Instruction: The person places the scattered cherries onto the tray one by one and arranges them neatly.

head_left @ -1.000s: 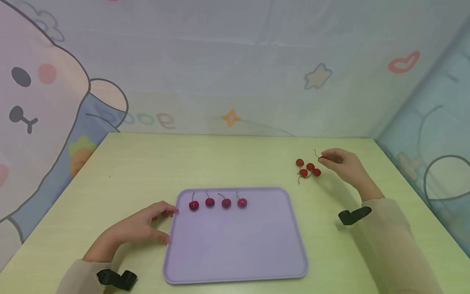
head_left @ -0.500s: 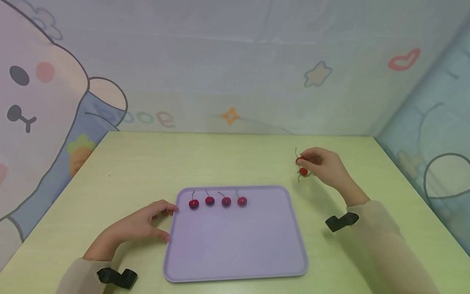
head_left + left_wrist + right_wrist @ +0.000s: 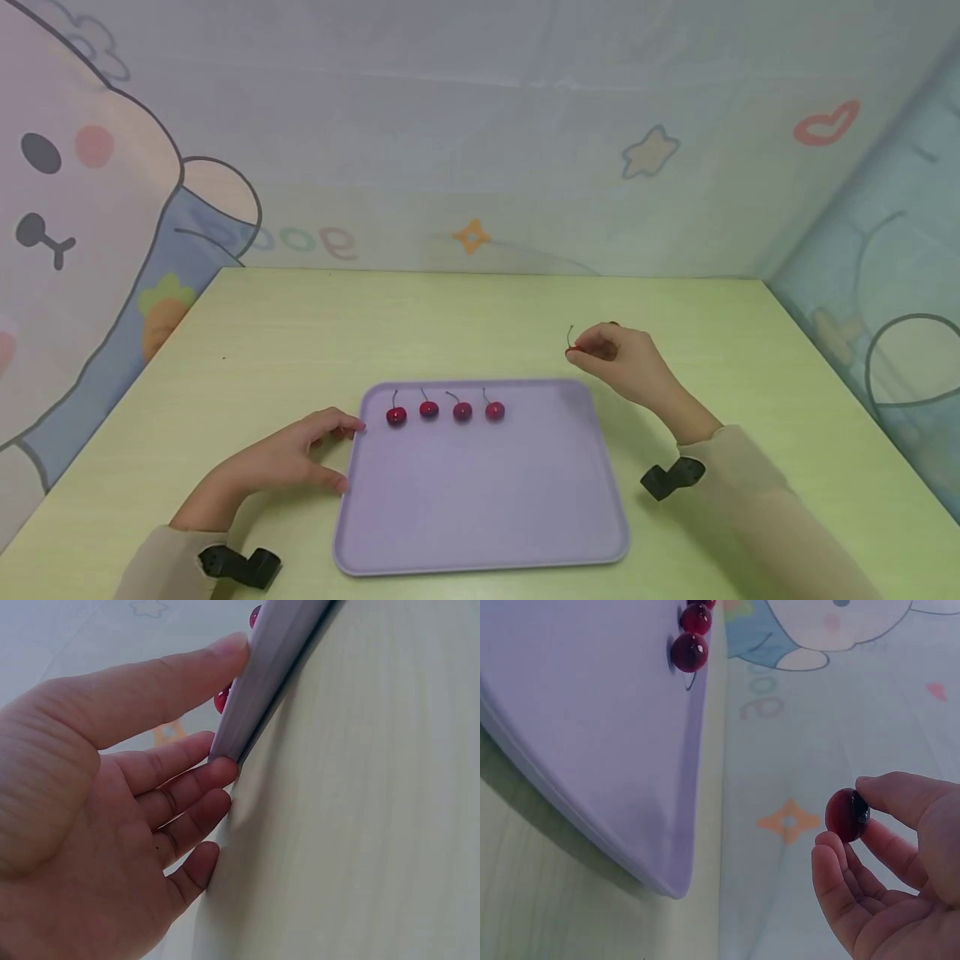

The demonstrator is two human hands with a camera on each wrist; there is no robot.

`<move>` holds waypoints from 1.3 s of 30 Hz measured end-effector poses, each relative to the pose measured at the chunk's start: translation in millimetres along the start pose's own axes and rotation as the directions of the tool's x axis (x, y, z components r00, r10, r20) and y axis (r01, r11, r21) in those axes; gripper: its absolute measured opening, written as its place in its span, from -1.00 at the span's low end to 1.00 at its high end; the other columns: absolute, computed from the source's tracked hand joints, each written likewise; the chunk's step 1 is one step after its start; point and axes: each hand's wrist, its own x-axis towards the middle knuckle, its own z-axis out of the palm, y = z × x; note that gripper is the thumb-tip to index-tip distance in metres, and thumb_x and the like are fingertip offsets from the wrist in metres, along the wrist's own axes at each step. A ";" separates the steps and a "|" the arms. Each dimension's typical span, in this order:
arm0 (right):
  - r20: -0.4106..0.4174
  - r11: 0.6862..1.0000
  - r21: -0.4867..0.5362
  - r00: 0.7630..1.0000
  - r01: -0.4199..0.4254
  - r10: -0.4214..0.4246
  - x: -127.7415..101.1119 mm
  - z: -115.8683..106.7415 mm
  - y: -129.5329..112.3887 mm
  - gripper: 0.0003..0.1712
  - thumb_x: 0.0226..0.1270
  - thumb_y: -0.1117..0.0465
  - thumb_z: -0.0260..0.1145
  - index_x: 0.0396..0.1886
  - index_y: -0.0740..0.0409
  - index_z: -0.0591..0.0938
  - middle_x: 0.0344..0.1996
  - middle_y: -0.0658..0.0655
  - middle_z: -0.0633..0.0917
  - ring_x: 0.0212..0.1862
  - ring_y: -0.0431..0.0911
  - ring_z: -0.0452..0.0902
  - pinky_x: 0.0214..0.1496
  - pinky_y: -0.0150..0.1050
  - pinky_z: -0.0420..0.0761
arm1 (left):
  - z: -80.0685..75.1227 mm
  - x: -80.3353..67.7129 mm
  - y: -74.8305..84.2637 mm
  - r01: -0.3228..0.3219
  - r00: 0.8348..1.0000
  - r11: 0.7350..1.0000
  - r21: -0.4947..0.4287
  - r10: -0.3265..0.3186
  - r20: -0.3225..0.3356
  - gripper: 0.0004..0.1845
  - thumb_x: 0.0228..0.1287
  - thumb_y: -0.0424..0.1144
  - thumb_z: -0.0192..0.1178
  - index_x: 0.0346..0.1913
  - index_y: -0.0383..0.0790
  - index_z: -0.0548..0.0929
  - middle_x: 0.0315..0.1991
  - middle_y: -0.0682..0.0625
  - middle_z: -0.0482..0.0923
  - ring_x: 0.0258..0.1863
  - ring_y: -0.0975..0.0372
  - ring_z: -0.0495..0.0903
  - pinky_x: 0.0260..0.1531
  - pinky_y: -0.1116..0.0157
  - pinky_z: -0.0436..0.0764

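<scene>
My right hand (image 3: 622,362) pinches a dark red cherry (image 3: 847,815) between thumb and fingertips, its stem pointing up, above the table just beyond the tray's far right corner. On the purple tray (image 3: 480,500) a row of several cherries (image 3: 462,412) lies along the far edge, left of its middle, stems pointing away. My left hand (image 3: 288,457) rests at the tray's left side, thumb and fingertips touching the rim, as the left wrist view also shows. Behind my right hand, only a sliver of another cherry (image 3: 614,323) shows; the rest of that pile is hidden.
The tray lies on a light yellow-green table (image 3: 420,325). A printed cloth backdrop (image 3: 525,167) with a bear, star and heart rises behind the table's far edge. Each sleeve carries a black wrist device (image 3: 672,477).
My right hand has moved left and toward the tray with the cherry, passing over the loose pile, which it now covers in the head view. My left hand and the tray stay put.
</scene>
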 end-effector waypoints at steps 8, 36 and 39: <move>0.049 0.998 -0.046 0.998 0.033 -0.031 -0.8 21.9 -6.8 -0.81 0.20 0.06 0.42 -0.29 0.05 0.68 -0.38 -0.05 0.69 -0.30 -0.16 0.58 -0.17 -0.21 0.56 | 0.2 0.3 -1.1 0.021 1.000 1.000 0.008 -0.021 -0.003 -0.30 -0.05 -0.06 0.49 0.17 -0.21 0.46 0.13 -0.09 0.43 0.12 0.02 0.32 0.16 0.24 0.35; 0.253 0.998 -0.055 0.967 0.032 -0.017 1.0 62.0 -14.9 -0.85 0.19 0.13 0.43 -0.35 0.09 0.67 -0.50 -0.05 0.64 -0.47 -0.20 0.47 -0.38 -0.33 0.48 | 1.5 0.7 -1.1 0.039 0.999 0.999 -0.016 -0.039 0.003 -0.29 -0.08 -0.07 0.50 0.16 -0.21 0.46 0.12 -0.10 0.41 0.12 -0.02 0.30 0.18 -0.16 0.26; 0.269 0.998 -0.063 0.963 0.027 -0.009 1.7 63.6 -14.3 -0.84 0.20 0.13 0.42 -0.36 0.11 0.66 -0.53 -0.04 0.64 -0.49 -0.21 0.48 -0.40 -0.32 0.48 | 1.3 0.5 -1.3 0.038 0.999 0.999 -0.013 -0.038 0.005 -0.29 -0.08 -0.07 0.49 0.17 -0.21 0.46 0.12 -0.11 0.41 0.12 -0.02 0.31 0.18 -0.15 0.26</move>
